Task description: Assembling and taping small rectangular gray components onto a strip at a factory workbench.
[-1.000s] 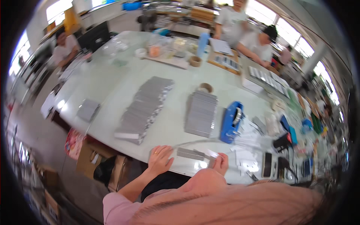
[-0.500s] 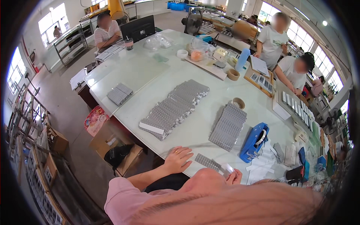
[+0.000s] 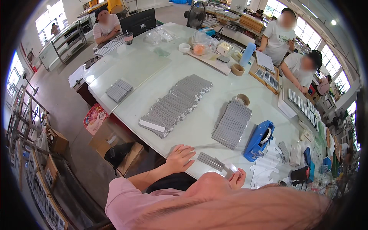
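My left hand (image 3: 180, 158) lies flat at the table's near edge, its fingers spread and nothing in them. Just right of its fingertips is a small piece of grey mosaic tile sheet (image 3: 210, 161). My right hand (image 3: 238, 178) is closed in a pinch on a shiny whitish strip (image 3: 230, 167), which looks like tape. The strip's far end lies at the right end of the small tile piece; I cannot tell whether it is stuck on. Part of my right hand is hidden behind my head.
A long stack of grey mosaic sheets (image 3: 178, 103) carries a white strip (image 3: 152, 126). Another stack (image 3: 232, 124) lies right, near a blue tape dispenser (image 3: 259, 141) and a tape roll (image 3: 242, 100). Paper scraps (image 3: 266, 165) lie right. Co-workers sit and stand around the table.
The whole view has shifted slightly. My right hand has moved a little toward the small tile piece with the strip. My left hand stays flat in place.
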A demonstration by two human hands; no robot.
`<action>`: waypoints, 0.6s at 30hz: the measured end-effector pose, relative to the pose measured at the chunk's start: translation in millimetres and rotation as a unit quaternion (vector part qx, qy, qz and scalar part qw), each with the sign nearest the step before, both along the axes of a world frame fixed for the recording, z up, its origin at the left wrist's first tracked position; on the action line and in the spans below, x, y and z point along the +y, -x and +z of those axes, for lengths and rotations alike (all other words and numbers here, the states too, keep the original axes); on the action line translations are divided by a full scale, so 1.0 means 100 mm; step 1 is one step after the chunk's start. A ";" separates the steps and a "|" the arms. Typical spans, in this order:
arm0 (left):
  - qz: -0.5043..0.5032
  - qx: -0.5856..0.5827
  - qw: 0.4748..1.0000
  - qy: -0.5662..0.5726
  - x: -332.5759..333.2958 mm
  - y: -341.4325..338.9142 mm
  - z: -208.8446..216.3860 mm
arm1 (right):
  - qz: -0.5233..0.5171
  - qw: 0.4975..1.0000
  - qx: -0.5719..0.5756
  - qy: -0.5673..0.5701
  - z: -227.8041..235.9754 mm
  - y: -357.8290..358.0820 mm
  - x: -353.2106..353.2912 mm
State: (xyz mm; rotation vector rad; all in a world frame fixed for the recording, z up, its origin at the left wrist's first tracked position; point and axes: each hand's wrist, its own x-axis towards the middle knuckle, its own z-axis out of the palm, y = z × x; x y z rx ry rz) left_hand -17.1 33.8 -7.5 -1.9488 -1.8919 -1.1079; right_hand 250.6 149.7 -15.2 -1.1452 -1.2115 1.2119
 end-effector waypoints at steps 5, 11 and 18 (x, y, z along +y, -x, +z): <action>-0.006 -0.008 1.000 0.007 0.01 -0.02 -0.03 | -0.009 1.000 -0.016 0.000 -0.01 -0.05 0.00; -0.005 -0.006 1.000 0.013 -0.01 -0.02 -0.01 | -0.010 0.999 -0.031 0.001 0.02 -0.07 -0.03; 0.001 -0.005 1.000 0.025 -0.03 -0.03 -0.01 | -0.052 0.988 -0.144 -0.012 0.14 0.08 -0.06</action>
